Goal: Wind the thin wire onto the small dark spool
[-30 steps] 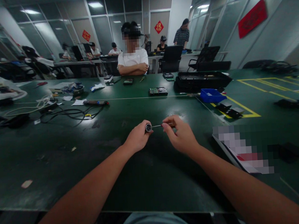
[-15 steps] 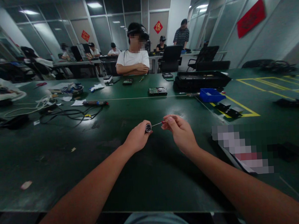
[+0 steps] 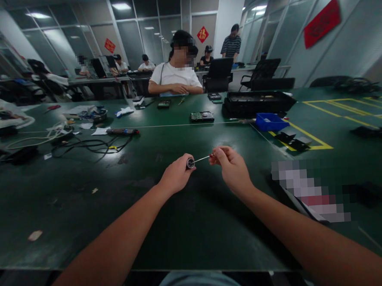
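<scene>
My left hand (image 3: 177,175) is closed around a small dark cylindrical part (image 3: 190,163) with a silvery ring at its end, which faces right. Most of its body is hidden in the fingers. My right hand (image 3: 231,165) pinches the reddish handle of a thin screwdriver (image 3: 202,159). Its metal shaft points left and its tip meets the ringed end of the cylinder. Both hands are held above the green table (image 3: 183,234), close together in the middle.
Ahead lie a hard drive (image 3: 202,116), a black tray (image 3: 258,103) and a blue bin (image 3: 271,121). To the left are black cables (image 3: 90,145) and a pen-like tool (image 3: 123,131). A booklet (image 3: 307,192) lies at right. A person (image 3: 175,77) sits across the table.
My hands stay almost in place, with the screwdriver's tip still at the cylinder and its handle slightly further right. The person opposite has leaned to the right and shifted their arms.
</scene>
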A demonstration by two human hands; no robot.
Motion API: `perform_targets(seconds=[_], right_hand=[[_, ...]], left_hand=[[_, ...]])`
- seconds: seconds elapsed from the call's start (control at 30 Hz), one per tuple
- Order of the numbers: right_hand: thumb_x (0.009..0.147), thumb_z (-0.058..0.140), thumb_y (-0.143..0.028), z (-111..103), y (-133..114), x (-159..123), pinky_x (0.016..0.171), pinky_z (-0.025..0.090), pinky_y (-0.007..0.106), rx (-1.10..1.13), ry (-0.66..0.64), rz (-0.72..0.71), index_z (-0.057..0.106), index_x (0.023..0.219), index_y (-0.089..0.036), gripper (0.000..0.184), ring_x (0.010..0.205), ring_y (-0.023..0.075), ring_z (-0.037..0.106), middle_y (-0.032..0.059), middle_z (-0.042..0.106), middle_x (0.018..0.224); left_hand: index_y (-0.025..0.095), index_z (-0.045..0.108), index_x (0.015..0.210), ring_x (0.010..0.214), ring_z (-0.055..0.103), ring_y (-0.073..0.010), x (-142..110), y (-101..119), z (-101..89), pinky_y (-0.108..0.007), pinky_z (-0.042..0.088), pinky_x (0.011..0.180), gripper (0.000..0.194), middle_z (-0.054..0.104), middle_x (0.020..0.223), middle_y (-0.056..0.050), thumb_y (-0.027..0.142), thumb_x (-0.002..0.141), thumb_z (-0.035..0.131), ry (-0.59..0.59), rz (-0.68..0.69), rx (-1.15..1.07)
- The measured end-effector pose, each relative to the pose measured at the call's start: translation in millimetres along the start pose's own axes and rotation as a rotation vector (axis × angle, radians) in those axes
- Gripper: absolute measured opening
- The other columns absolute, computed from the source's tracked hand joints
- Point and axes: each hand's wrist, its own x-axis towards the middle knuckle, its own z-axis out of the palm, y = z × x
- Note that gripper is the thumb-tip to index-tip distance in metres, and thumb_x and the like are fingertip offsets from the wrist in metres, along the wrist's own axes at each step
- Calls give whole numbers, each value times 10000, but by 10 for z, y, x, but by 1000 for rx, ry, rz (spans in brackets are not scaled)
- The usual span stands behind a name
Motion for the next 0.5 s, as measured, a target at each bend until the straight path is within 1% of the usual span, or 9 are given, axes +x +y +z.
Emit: perform_targets(seconds=[0.17, 0.23, 0.27, 0.33, 0.4, 0.47, 0.5], right_hand=[[920, 551, -476, 7, -53, -26, 747, 541, 349, -85, -4, -46, 600, 981, -193, 294, 754, 176, 671, 45, 690, 838], [907, 575, -480, -2, -101, -41, 707, 526, 326, -154, -25, -53, 605, 936, -193, 290, 727, 173, 671, 43, 701, 807], [894, 595, -487, -9, -128, -52, 665, 507, 308, -223, -34, -57, 605, 884, -197, 290, 687, 167, 660, 34, 699, 764], [859, 635, -511, -25, -176, -77, 564, 433, 277, -417, -26, -86, 572, 734, -208, 334, 566, 143, 593, 0, 651, 627], [837, 649, -539, -36, -208, -101, 509, 352, 268, -590, 2, -144, 505, 616, -218, 415, 480, 121, 499, -29, 562, 514], [838, 639, -551, -40, -222, -120, 500, 322, 270, -687, 15, -209, 479, 584, -222, 445, 458, 114, 454, -38, 518, 487], [844, 633, -548, -40, -224, -126, 501, 323, 271, -712, 8, -232, 491, 597, -223, 432, 458, 114, 455, -34, 530, 503]], left_hand=[[238, 546, 1049, 835, 604, -177, -5, -5, 6, -291, 417, 713, 155, 659, 976, -19, 281, 905, 582, 8, -27, -43], [236, 545, 1056, 837, 604, -179, -5, -20, 15, -291, 415, 711, 163, 659, 978, -23, 278, 903, 582, 10, -31, -49], [236, 544, 1059, 840, 603, -181, -4, -29, 19, -291, 413, 708, 166, 660, 981, -24, 277, 903, 582, 11, -32, -53], [236, 542, 1060, 844, 602, -182, 1, -45, 28, -290, 408, 703, 167, 659, 983, -24, 276, 902, 580, 14, -27, -64], [237, 538, 1066, 846, 599, -181, 8, -57, 36, -291, 408, 707, 177, 656, 978, -21, 271, 899, 584, 26, -25, -69], [235, 539, 1074, 848, 598, -180, 16, -64, 40, -294, 414, 721, 187, 652, 967, -21, 266, 896, 588, 35, -31, -61], [234, 540, 1077, 852, 598, -181, 20, -66, 40, -296, 418, 731, 192, 652, 966, -22, 265, 895, 590, 35, -34, -54]])
